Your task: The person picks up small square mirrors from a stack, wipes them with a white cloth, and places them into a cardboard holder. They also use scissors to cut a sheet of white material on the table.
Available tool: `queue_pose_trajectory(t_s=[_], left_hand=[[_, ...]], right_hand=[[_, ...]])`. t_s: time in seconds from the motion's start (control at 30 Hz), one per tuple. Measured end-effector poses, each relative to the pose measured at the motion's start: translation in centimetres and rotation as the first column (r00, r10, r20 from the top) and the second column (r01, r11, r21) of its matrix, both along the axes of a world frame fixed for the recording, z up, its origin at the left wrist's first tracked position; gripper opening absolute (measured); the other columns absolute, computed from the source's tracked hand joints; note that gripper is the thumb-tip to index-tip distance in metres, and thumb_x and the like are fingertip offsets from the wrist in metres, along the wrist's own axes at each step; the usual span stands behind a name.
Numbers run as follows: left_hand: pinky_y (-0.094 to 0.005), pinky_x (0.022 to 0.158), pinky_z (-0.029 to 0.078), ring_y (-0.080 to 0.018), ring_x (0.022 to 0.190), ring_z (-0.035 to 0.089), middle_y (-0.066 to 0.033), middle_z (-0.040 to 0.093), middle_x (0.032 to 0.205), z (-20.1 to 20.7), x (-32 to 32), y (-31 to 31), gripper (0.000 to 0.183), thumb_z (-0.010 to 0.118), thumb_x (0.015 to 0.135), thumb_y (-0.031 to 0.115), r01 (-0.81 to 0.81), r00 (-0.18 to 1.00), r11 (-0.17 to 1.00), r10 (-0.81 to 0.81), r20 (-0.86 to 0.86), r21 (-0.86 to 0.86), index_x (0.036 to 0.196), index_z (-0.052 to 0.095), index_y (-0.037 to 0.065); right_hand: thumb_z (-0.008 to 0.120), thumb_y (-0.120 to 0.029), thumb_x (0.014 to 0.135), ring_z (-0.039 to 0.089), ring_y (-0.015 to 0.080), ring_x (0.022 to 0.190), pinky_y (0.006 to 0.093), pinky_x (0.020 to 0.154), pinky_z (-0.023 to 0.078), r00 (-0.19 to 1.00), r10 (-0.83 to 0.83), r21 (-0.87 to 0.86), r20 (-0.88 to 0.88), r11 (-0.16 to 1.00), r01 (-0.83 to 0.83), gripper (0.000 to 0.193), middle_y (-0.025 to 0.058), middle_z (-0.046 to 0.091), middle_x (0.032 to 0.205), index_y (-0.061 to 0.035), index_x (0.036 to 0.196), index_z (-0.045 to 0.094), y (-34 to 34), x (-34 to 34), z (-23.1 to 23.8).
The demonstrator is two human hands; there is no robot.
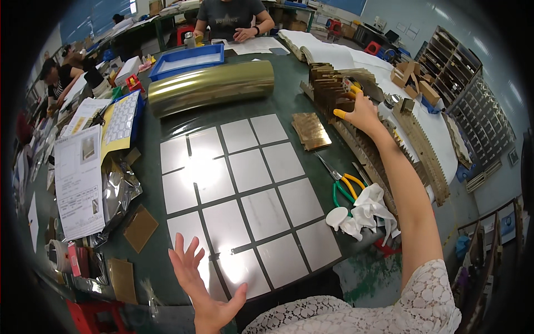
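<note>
My left hand (207, 292) hovers over the near-left part of a grid of square silver metal plates (256, 216), fingers spread and holding nothing. The plates lie in rows on the dark green table with narrow gaps between them. My right arm stretches far right, and my right hand (364, 114) is at a slotted rack holding upright brass-coloured plates (325, 92). Yellow covers sit on its thumb and a finger, which are apart beside the plates. A small stack of shiny brass-coloured sheets (311, 131) lies left of the rack.
Green-and-yellow-handled pliers (346, 189) and crumpled white cloth (370, 209) lie right of the grid. A large gold foil roll (211, 89) and a blue tray (187, 61) stand beyond. Papers (80, 183) cover the left side. A person (231, 22) works across the table.
</note>
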State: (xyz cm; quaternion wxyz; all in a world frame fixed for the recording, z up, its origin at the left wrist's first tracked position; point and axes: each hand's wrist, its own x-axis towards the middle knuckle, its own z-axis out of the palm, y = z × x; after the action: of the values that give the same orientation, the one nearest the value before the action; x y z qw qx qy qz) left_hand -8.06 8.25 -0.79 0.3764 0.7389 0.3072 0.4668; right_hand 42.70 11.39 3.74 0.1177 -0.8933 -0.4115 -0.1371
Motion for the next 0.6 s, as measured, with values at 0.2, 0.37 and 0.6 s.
queue_pose_trajectory(t_s=[0.2,0.37,0.6], left_hand=[[-0.0461,0.101,0.037,-0.0373,0.128,0.041,-0.0269,0.021,0.151,-0.1,0.3,0.0,0.115,0.069,0.058,0.015,-0.016,1.0,0.999,0.016,-0.003,-0.028,0.151,0.001,0.003],[-0.0442,0.099,0.039,-0.0368,0.127,0.042,-0.027,0.021,0.151,0.0,0.2,-0.1,0.113,0.067,0.059,0.011,0.006,1.0,1.0,-0.007,-0.02,-0.029,0.151,0.002,0.002],[-0.0444,0.099,0.039,-0.0361,0.126,0.042,-0.0261,0.022,0.151,1.3,0.7,-1.1,0.111,0.07,0.065,0.017,0.003,0.997,0.998,0.002,-0.083,0.064,0.151,0.002,0.002]], right_hand=[[0.074,-0.058,0.068,0.054,0.0388,0.114,0.0498,0.098,0.038,1.0,-0.021,-0.051,0.012,0.998,0.022,0.094,0.0226,0.058,0.119,-0.0028,0.136,0.039,-0.1,0.8,-0.9],[0.073,-0.06,0.069,0.053,0.0402,0.115,0.0507,0.098,0.037,0.999,-0.033,-0.102,0.005,0.994,0.033,0.094,0.0235,0.057,0.121,-0.0015,0.135,0.04,-0.2,0.8,-0.8],[0.07,-0.062,0.072,0.051,0.0413,0.116,0.0529,0.099,0.035,0.999,-0.035,0.036,0.013,0.999,0.035,0.094,0.0229,0.057,0.121,-0.0038,0.139,0.038,-1.6,1.2,1.9]])
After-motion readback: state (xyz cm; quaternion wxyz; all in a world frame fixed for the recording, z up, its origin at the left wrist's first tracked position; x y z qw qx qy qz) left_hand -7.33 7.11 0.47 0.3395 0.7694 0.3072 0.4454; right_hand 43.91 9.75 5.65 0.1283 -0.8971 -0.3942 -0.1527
